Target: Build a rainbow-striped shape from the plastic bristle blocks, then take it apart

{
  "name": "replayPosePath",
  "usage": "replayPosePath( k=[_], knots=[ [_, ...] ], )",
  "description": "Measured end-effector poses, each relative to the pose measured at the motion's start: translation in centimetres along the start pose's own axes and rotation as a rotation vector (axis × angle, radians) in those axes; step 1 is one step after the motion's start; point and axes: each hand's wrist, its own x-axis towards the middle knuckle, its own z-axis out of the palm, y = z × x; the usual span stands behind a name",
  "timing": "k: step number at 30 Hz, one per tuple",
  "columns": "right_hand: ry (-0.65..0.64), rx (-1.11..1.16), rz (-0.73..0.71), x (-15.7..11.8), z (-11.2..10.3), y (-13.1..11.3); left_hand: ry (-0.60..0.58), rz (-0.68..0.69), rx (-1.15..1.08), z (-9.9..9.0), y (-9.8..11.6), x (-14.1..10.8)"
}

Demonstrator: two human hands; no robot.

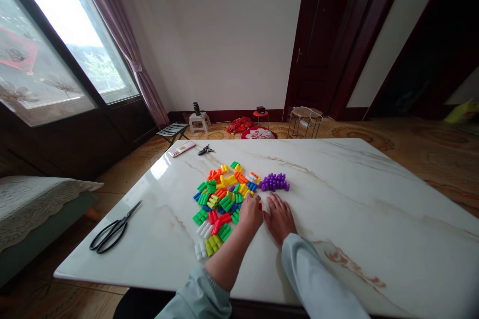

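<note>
My left hand is closed at the right edge of a loose pile of plastic building blocks, its fingers curled down. A bit of a red block shows at these fingers, the rest hidden behind the hand. Close beside it on the right, my right hand rests on the tabletop with its fingers stretched forward. Beyond the right hand sits a group of purple blocks, apart from the mixed green, yellow, orange, red, blue and white ones.
Black-handled scissors lie on the left of the marble-patterned table. A phone and small dark pliers or clippers are near the far edge. Stools, including a white one, stand on the floor beyond.
</note>
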Motion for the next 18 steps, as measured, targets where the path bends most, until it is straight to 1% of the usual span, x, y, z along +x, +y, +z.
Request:
replayPosePath(
  k=[3,5,7,8,9,11,12,15,18],
  knots=[
    [-0.006,-0.005,0.0,0.0,0.0,-0.1,0.092,0.054,-0.05,0.0,-0.2,-1.2],
    [-0.009,-0.008,-0.002,0.0,0.0,-0.1,0.17,0.157,-0.105,0.1,-1.0,-3.1],
    [-0.004,-0.003,-0.009,0.0,0.0,-0.1,0.194,0.307,-0.148,0.0,-2.2,-6.0],
    [0.001,0.001,-0.013,0.0,-0.1,-0.1,0.177,0.372,-0.152,-0.2,-2.9,-7.6],
    [0.004,0.007,-0.018,0.0,-0.1,-0.1,0.134,0.448,-0.148,-0.5,-3.7,-9.2],
    [0.003,0.017,-0.02,-0.1,-0.3,-0.1,-0.006,0.574,-0.114,-1.3,-5.1,-11.9],
    [-0.003,0.022,-0.021,-0.1,-0.4,-0.1,-0.072,0.607,-0.094,-1.8,-5.8,-12.9],
    [-0.013,0.039,-0.023,0.0,-0.6,-0.1,-0.192,0.62,-0.036,-3.2,-7.3,-14.5],
    [-0.031,0.037,-0.033,0.0,-0.7,0.0,-0.27,0.639,-0.001,-3.8,-8.0,-14.7]
  ],
)
